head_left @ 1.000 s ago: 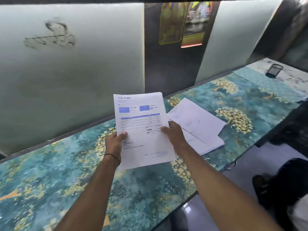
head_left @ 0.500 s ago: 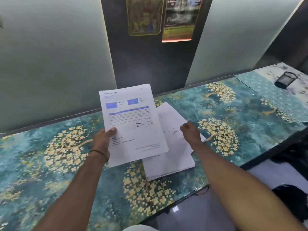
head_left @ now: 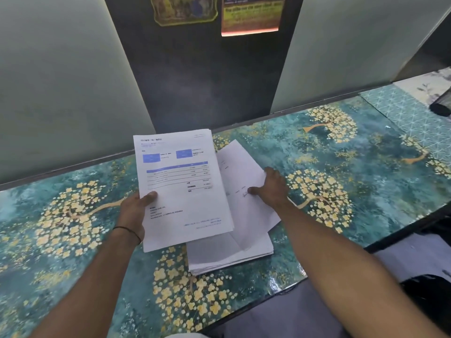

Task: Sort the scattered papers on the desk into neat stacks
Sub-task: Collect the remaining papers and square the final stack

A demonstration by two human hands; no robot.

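Note:
My left hand (head_left: 134, 213) grips a sheaf of printed papers (head_left: 185, 201) by its left edge, thumb on top; the top sheet has blue boxes and a table, and the sheaf is held above the desk. Under and to the right of it lies a stack of white papers (head_left: 229, 254) on the desk, with a skewed loose sheet (head_left: 241, 172) on top. My right hand (head_left: 271, 189) rests on that loose sheet at its right edge, thumb lying on the page and fingers at the edge.
The desk (head_left: 341, 215) has a glossy teal top with gold tree patterns; its front edge runs diagonally at lower right. Frosted panels and a dark panel with two posters (head_left: 249, 15) stand behind. A dark cup (head_left: 440, 109) sits far right.
My right hand let go of the held sheaf and moved right and down onto the loose sheet on the stack. The left hand alone keeps the sheaf. The camera has turned towards the stack.

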